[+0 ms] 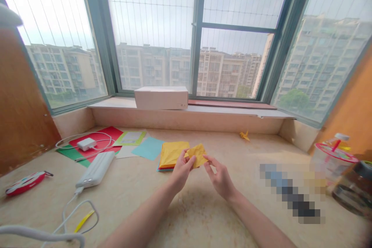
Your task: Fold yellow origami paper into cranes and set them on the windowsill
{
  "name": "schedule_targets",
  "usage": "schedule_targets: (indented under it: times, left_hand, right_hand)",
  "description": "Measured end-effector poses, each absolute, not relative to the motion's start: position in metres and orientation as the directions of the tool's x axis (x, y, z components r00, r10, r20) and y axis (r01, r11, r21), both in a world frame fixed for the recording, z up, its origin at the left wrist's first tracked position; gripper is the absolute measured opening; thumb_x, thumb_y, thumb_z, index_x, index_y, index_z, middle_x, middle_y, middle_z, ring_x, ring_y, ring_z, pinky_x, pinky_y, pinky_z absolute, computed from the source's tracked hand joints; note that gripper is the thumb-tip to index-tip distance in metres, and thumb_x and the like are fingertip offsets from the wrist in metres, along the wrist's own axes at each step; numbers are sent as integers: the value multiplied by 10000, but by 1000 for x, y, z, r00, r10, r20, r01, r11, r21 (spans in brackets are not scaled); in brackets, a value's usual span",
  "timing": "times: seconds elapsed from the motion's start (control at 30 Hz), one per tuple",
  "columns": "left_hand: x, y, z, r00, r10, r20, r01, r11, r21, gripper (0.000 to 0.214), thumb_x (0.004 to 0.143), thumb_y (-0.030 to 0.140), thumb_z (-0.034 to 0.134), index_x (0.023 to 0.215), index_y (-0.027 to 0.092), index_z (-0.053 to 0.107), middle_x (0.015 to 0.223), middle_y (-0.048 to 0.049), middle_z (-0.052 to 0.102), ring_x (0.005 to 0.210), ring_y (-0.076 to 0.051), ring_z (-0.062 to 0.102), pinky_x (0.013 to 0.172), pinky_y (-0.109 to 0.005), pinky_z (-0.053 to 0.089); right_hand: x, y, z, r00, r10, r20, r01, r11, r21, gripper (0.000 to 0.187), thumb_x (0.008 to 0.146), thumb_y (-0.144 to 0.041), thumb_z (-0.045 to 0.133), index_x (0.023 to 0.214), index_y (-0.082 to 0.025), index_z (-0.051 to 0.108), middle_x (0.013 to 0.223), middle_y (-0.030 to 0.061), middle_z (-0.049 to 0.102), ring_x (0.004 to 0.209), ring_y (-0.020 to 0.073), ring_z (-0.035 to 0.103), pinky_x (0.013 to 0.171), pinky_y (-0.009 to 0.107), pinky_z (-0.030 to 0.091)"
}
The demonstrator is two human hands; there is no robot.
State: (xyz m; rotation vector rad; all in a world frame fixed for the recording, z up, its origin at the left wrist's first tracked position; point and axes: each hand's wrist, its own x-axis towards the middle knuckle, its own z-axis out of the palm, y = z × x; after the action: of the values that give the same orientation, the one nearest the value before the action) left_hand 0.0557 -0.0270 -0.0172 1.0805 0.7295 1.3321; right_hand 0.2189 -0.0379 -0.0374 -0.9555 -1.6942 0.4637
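A small folded piece of yellow origami paper (pixel 198 153) is held up between both hands, above the stone ledge. My left hand (pixel 183 168) pinches its left side with thumb and fingers. At its right edge, my right hand (pixel 219 176) grips a corner between thumb and forefinger. Just behind my left hand lies a stack of coloured paper (pixel 173 153), yellow on top with red and blue edges showing below. Farther right, close to the back wall, sits a small folded yellow paper figure (pixel 244 135).
Blue (pixel 149 148), red and green sheets spread left. A white power bank (pixel 95 168) with cable, a charger (pixel 86 144) and a red-and-white pouch-like item (pixel 27 183) lie left. A white box (pixel 161 97) stands on the sill. Right are a lidded cup (pixel 334 159) and dark jar (pixel 353 190).
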Motion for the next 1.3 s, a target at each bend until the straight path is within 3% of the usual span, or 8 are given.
schedule_targets:
  times: [0.1,0.2,0.37,0.7,0.9,1.1,1.2,1.3]
  left_hand:
    - [50,-21,-23,99,976,193,-280,-158,947,544,756,421,717,1145,193,413,680,54,607,563,-106,538,584,-231,421]
    - [45,-15,-25,108,972,209,-157,-191,969,456,739,475,710,991,173,479,627,63,553,512,-95,484,521,-216,365]
    - [43,-11,-24,138,955,262,-45,-258,965,395,746,526,683,792,170,518,624,56,492,513,-86,428,481,-207,322]
    - [40,-12,-24,219,932,288,0,-296,955,349,805,491,644,883,153,603,748,6,579,608,-106,478,526,-205,362]
    - [46,-17,-19,248,922,298,6,-309,951,367,788,514,658,797,154,590,685,21,529,577,-102,453,534,-216,380]
    - [57,-25,-19,362,872,330,-108,-312,944,328,837,455,633,928,140,611,790,-27,605,624,-123,525,586,-249,438]
    - [60,-31,-14,383,856,348,-174,-303,937,328,821,417,670,969,130,611,793,-39,620,658,-131,543,616,-252,453]
    - [63,-36,-10,373,867,329,-215,-264,940,337,814,403,684,992,125,613,762,-31,621,650,-121,548,636,-247,450]
  right_hand:
    - [224,-35,-38,-172,719,673,392,677,-623,278,926,-322,534,1159,-226,651,1096,98,709,1002,238,664,879,402,541]
    - [230,-31,-39,-252,663,705,361,740,-568,240,919,-275,543,1122,-234,664,1106,93,691,1027,227,641,853,381,542]
    - [235,-28,-37,-356,659,663,313,752,-579,213,914,-286,575,1081,-228,695,1034,83,686,922,197,646,843,365,531]
    - [243,-30,-35,-438,708,554,330,700,-633,234,889,-348,617,1058,-241,737,905,57,705,756,171,624,684,309,503]
    - [247,-30,-29,-306,724,619,352,690,-633,201,901,-354,600,923,-237,762,921,68,605,831,181,597,715,316,512]
    - [249,-27,-27,-119,726,677,381,663,-644,230,925,-379,548,889,-209,698,1225,126,523,1100,246,548,793,357,537]
    - [249,-27,-28,-135,734,666,358,663,-657,222,949,-362,509,931,-203,664,1156,123,590,1155,254,533,811,351,526]
    - [248,-29,-28,-131,740,660,339,659,-671,220,962,-352,485,925,-203,641,1015,91,631,997,217,600,798,337,517]
